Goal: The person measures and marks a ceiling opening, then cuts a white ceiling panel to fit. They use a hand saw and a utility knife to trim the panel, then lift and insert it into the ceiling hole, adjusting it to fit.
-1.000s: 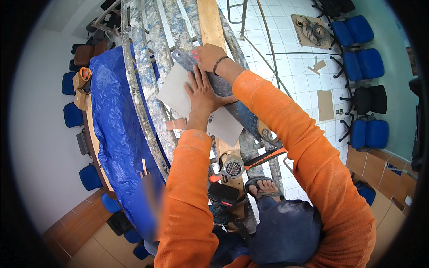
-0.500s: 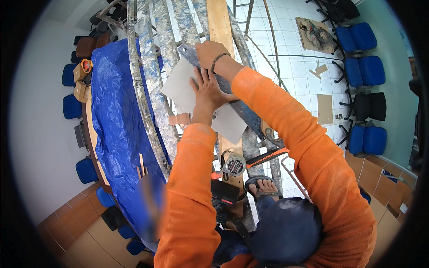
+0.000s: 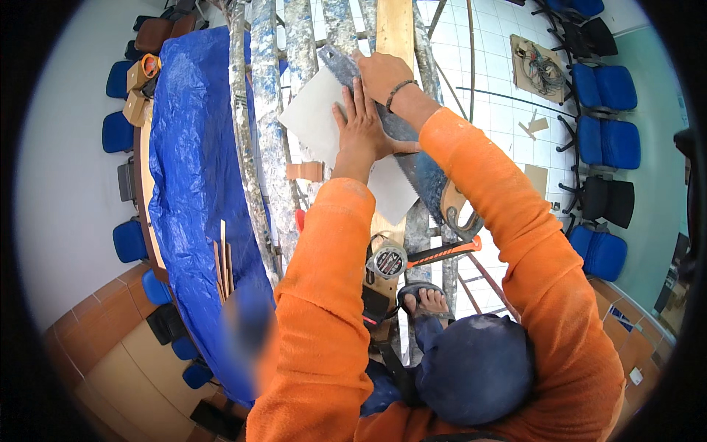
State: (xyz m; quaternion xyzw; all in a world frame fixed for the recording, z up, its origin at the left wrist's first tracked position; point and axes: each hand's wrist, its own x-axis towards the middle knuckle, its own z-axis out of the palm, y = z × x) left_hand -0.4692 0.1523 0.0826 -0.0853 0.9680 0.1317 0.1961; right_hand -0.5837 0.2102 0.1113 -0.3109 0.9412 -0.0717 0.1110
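A hand saw (image 3: 420, 168) lies slantwise across a white flat panel (image 3: 315, 103), its toothed blade over the panel and its wooden handle (image 3: 451, 199) toward me at the right. My left hand (image 3: 362, 136) rests flat with fingers spread, over the panel and the blade's edge, thumb stretched across the blade. Near the blade's far tip, my right hand (image 3: 387, 77) is closed against the blade's edge; anything between its fingers is hidden. Panel and saw lie on a paint-spattered platform of poles (image 3: 269, 110) with a wooden plank (image 3: 395, 33).
Near my foot sit a tape measure (image 3: 388, 260) and a black-and-orange handled tool (image 3: 442, 253). A small brown piece (image 3: 305, 171) lies left of the panel. Blue sheeting (image 3: 193, 147) covers a table at left. Blue chairs (image 3: 615, 88) and a board with cables (image 3: 541, 70) are at right.
The whole view has shifted a little. My left hand keeps its place on the panel and saw, while my right hand seems to have slid very slightly along the blade's edge.
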